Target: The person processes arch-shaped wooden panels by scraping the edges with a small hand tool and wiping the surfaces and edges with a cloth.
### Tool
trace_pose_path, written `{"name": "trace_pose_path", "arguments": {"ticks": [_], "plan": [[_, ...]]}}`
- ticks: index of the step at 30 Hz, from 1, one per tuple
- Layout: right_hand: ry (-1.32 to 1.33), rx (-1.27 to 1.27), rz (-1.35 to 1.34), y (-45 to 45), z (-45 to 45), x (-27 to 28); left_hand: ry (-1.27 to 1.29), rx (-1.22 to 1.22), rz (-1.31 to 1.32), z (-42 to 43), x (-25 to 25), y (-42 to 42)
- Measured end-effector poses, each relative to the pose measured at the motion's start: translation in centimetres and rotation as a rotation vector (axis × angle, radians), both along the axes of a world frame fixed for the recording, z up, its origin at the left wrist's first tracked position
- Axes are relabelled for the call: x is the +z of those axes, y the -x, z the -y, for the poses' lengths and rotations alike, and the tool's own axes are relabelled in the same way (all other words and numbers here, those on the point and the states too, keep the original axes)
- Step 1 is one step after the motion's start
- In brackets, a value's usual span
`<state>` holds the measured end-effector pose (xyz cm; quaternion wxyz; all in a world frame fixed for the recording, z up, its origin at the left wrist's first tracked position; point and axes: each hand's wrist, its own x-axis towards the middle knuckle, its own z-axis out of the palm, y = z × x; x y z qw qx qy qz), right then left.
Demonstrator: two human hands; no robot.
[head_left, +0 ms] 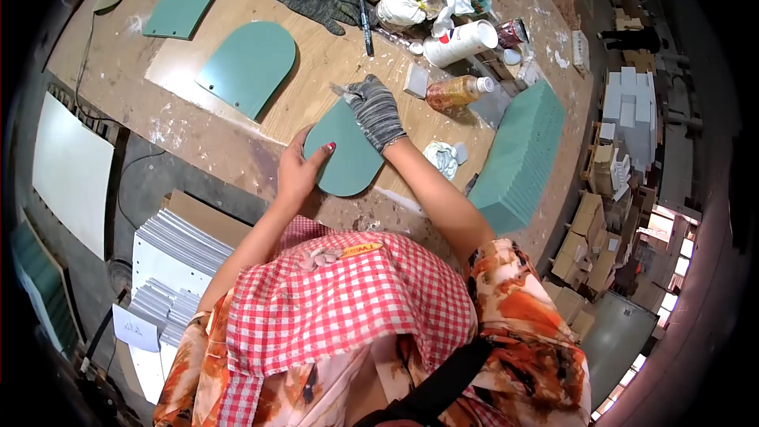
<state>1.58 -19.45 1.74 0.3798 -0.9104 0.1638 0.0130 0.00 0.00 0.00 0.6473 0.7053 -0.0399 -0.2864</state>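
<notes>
A green panel (348, 154) with one rounded end lies in front of me, its curve toward my body. My bare left hand (300, 166) grips its left edge, thumb on the top face and fingers along the side, partly hidden. Over its far right edge is my right hand (373, 111), in a grey striped knit glove with the fingers closed. A small, pale, flat blade-like tool (338, 90) sticks out from those fingers near the panel's far end; its handle is hidden. Two similar green panels (249, 67) (183, 4) lie farther left, with small holes along their straight ends.
A stack of green panels (522, 162) stands at the table's right. Near it are an amber bottle (458, 92), a white canister (462, 43), a white block (416, 80) and a crumpled cloth (440, 158). A dark glove (316, 1) and a marker (366, 28) lie beyond.
</notes>
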Motion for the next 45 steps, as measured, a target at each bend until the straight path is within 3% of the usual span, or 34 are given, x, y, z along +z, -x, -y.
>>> {"name": "trace_pose_path", "arguments": {"ticks": [2,3,6,9,11,13,14,15,17,19,21,24,26,29,33,37,42,45], "plan": [[-0.074,0.012,-0.033,0.3,-0.5,0.9,0.034,0.016,-0.029,-0.2,-0.6,0.3],[-0.061,0.0,-0.166,5.1,-0.7,2.4,0.046,0.012,-0.163,0.1,1.1,4.9],[-0.012,0.034,-0.007,5.4,0.0,2.0,0.08,0.028,-0.163,0.9,1.3,4.0],[0.02,-0.04,-0.017,3.8,3.6,-1.2,0.102,0.034,-0.134,1.0,0.2,3.0],[0.081,0.025,-0.038,2.9,0.9,3.3,0.101,0.047,-0.055,0.5,-0.5,2.9],[-0.024,0.078,-0.033,2.9,-1.2,3.9,0.093,0.033,-0.101,0.2,1.0,2.3],[-0.188,-0.024,0.026,3.4,-1.7,3.3,0.097,0.023,-0.138,0.3,1.5,1.8],[-0.186,-0.026,0.036,3.3,-1.3,2.1,0.099,0.019,-0.128,0.4,1.4,1.5],[-0.03,0.088,0.117,2.4,-0.6,0.0,0.117,0.03,-0.098,0.0,1.6,1.2],[-0.075,0.026,0.097,1.3,0.8,0.3,0.13,0.025,-0.034,-0.1,1.7,0.9],[0.088,-0.033,0.082,0.4,1.4,1.2,0.147,0.019,0.03,-0.2,1.6,0.7],[-0.181,-0.207,0.174,2.0,0.3,2.7,0.131,0.041,0.083,-0.8,2.2,1.5],[-0.398,-0.312,0.26,3.0,0.1,2.8,-0.006,-0.011,0.447,-0.9,5.1,1.0],[-0.542,-0.483,0.371,4.2,-1.4,7.1,0.002,-0.085,0.47,-1.1,6.9,0.8],[-0.563,-0.521,0.36,5.9,-1.2,10.0,-0.133,-0.176,0.608,-1.6,7.7,0.5],[-0.759,-0.372,0.252,7.1,-3.0,11.4,-0.12,-0.234,0.543,-1.6,8.6,0.7],[-0.458,-0.246,0.288,7.9,-3.5,8.0,-0.129,-0.249,0.558,-1.7,8.7,0.8],[-0.643,-0.416,0.324,7.4,-3.1,8.2,-0.129,-0.198,0.499,-1.6,8.3,0.9]]}}
